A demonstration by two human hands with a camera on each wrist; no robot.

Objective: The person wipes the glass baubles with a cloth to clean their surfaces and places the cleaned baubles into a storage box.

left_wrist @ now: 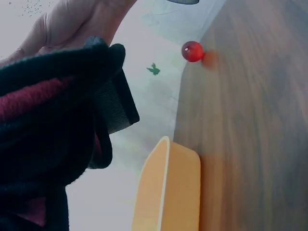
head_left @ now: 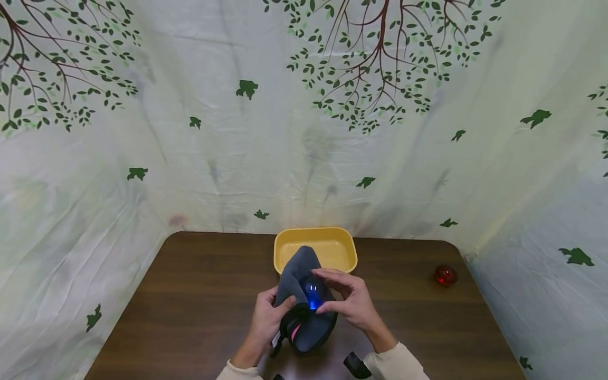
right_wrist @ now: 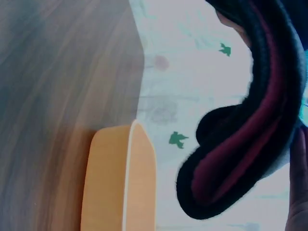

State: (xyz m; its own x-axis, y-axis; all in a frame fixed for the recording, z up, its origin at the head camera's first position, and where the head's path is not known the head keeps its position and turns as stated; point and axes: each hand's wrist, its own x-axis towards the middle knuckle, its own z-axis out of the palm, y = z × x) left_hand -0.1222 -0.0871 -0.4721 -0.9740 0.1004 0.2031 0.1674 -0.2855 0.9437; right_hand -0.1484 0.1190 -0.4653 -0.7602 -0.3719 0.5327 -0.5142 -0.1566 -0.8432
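Note:
A soft dark grey fabric piece (head_left: pixel 300 264) with black edging and pink lining is held up over the table. My left hand (head_left: pixel 267 316) grips its left side, thumb on the near face. A shiny, clear blue ball (head_left: pixel 313 293) lies against the grey fabric. My right hand (head_left: pixel 349 298) pinches the ball between thumb and fingers. In the right wrist view, the black border and pink lining (right_wrist: pixel 267 110) of the fabric fold over, hiding most of the ball. The left wrist view has the dark fabric (left_wrist: pixel 43 120) close up, with the right hand (left_wrist: pixel 82 21) beyond it.
A yellow rectangular tray (head_left: pixel 334 248) stands at the table's back edge, partly behind the fabric. To the right, a clear red ball (head_left: pixel 446 275) sits on the brown wooden table (head_left: pixel 199 306). A white cloth with leaf prints (head_left: pixel 209 132) hangs around the table.

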